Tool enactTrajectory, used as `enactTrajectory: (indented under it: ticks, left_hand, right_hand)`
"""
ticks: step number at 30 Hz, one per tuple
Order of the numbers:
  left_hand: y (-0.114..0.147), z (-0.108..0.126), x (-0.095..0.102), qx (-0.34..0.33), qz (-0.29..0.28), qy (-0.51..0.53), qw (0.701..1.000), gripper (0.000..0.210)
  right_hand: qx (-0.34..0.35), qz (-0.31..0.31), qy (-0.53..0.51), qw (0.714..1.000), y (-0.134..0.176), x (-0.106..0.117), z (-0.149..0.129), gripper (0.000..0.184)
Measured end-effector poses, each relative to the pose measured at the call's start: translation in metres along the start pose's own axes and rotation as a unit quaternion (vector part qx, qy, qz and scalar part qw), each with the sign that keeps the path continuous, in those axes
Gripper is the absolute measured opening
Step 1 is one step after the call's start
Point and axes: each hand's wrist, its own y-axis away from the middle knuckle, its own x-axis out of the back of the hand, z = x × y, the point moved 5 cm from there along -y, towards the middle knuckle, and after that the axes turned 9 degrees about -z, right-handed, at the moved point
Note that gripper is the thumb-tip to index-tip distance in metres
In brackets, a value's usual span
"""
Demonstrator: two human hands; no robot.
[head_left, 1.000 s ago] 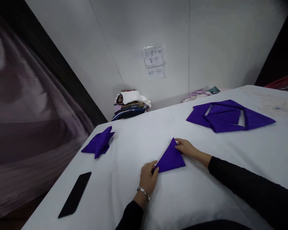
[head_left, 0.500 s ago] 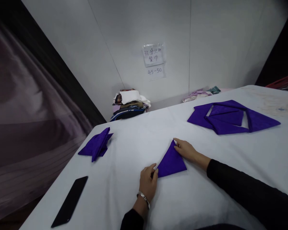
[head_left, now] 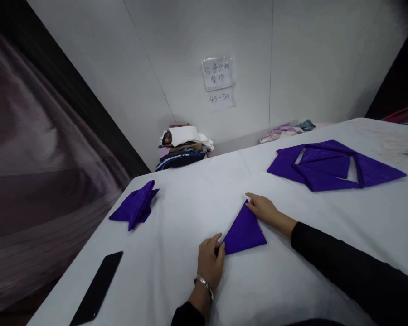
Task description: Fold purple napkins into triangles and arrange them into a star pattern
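Note:
A folded purple cloth napkin [head_left: 246,228] lies flat on the white-covered table in a triangular shape. At its left corner, the thumb and fingers of my left hand [head_left: 211,260] close on the cloth; a silver bracelet sits on that wrist. My right hand [head_left: 263,209] is at the top corner, with the tip of the cloth between thumb and index finger. To the left lies another folded purple napkin [head_left: 138,206] with raised, pointed layers. Farther back on the right is a purple folded piece [head_left: 377,173] shaped like a long pointed ring, with white showing through its gaps.
A black phone-like slab [head_left: 98,287] lies near the left edge of the white table [head_left: 177,280]. Behind the table are a stack of folded clothes [head_left: 183,147] and more cloth [head_left: 282,132]. Handwritten paper signs [head_left: 219,74] hang on the wall. A draped curtain [head_left: 47,181] stands at left.
Both hands stay at the same two corners of the napkin. My right index finger now reaches a little past the top corner. The view has shifted slightly.

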Motion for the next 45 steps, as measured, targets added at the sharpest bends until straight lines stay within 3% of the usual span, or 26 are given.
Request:
enactTrajectory:
  ticks: [14, 30, 34, 36, 38, 40, 42, 45]
  left_hand:
    - [0.004, 0.006, 0.004, 0.017, -0.001, -0.07, 0.997, 0.026]
    - [0.027, 0.004, 0.016, 0.109, 0.006, -0.096, 0.989, 0.024]
    - [0.024, 0.015, 0.024, 0.123, 0.018, -0.106, 0.986, 0.026]
    - [0.011, 0.032, 0.024, 0.082, 0.031, -0.098, 0.991, 0.025]
    - [-0.006, 0.055, 0.017, 0.007, 0.025, -0.093, 0.995, 0.026]
    - [-0.022, 0.075, 0.002, -0.057, -0.015, -0.109, 0.992, 0.03]
    - [-0.033, 0.081, -0.02, -0.069, -0.083, -0.15, 0.983, 0.04]
    - [-0.041, 0.068, -0.052, -0.032, -0.186, -0.221, 0.957, 0.059]
  right_hand:
    - [-0.036, -0.006, 0.061, 0.997, -0.009, 0.001, 0.002, 0.025]
    - [-0.037, -0.02, 0.052, 0.998, -0.007, 0.004, 0.005, 0.024]
    - [-0.039, -0.026, 0.046, 0.998, -0.009, 0.002, 0.007, 0.027]
    - [-0.036, -0.025, 0.044, 0.998, -0.009, 0.002, 0.006, 0.026]
    - [-0.034, -0.019, 0.043, 0.998, -0.008, 0.002, 0.003, 0.025]
    - [-0.035, -0.009, 0.044, 0.998, -0.007, 0.004, 0.0, 0.024]
    - [-0.037, 0.004, 0.046, 0.998, -0.008, 0.005, -0.002, 0.022]
    - [-0.044, 0.024, 0.051, 0.997, -0.011, 0.008, -0.005, 0.022]
